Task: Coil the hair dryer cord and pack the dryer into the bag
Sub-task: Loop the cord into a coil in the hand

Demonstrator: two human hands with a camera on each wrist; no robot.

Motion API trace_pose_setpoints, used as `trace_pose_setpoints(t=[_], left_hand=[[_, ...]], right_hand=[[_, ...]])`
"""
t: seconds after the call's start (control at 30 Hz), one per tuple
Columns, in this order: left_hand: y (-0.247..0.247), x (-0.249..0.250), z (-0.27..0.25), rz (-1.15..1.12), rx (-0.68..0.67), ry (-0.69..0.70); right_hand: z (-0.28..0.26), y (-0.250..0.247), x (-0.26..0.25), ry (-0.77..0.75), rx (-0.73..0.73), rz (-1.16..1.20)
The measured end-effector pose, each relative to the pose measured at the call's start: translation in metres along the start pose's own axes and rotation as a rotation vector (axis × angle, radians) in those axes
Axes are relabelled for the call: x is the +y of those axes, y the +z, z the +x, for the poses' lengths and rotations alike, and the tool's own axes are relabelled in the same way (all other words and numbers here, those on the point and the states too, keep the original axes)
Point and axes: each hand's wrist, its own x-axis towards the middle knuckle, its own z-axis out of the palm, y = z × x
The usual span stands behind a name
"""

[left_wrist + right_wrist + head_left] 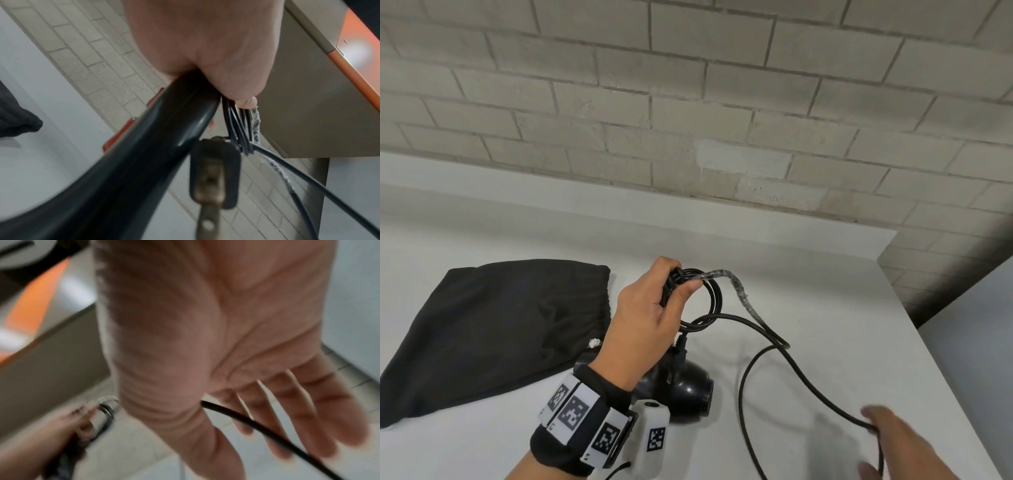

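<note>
My left hand [681,279] grips the handle of the black hair dryer [685,387] together with several loops of its black cord [740,390], lifted a little above the white table [825,267]. In the left wrist view the hand [236,91] clasps the glossy handle [164,146], and the plug [213,175] dangles beside the loops. A plastic-wrapped stretch of cord [739,291] leaves the coil. The slack cord runs right to my right hand [873,442], whose fingers [308,410] are straight with the cord [267,431] lying across them. The black cloth bag [500,325] lies flat to the left.
A pale brick wall [688,102] rises behind the table. The table's right edge [935,359] passes close to my right hand. An orange and grey panel [349,65] shows in both wrist views.
</note>
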Motion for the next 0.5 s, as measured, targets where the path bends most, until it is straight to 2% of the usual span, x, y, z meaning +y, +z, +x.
trace_pose_setpoints(t=[0.07,0.13,0.17,0.23,0.3,0.4,0.5], left_hand=[[0.0,0.0,0.0,0.005,0.003,0.003],[0.0,-0.001,-0.001,0.01,0.01,0.01],[0.0,0.0,-0.001,0.014,0.013,0.013],[0.0,0.0,-0.001,0.018,0.017,0.014],[0.0,0.0,-0.001,0.027,0.021,0.019],[0.0,0.0,-0.001,0.035,0.014,0.021],[0.0,0.001,-0.001,0.042,0.007,0.019]], right_hand=[[0.003,-0.001,-0.019,-0.139,0.246,0.151],[0.0,-0.008,-0.05,-0.348,0.546,0.218],[-0.001,-0.012,-0.064,-0.466,0.616,0.269],[0.004,-0.011,-0.096,-0.677,0.636,0.317],[0.015,-0.005,-0.117,-0.782,0.592,0.249],[0.034,0.005,-0.136,-0.74,0.516,0.076],[0.044,0.006,-0.146,-0.681,0.51,0.039]])
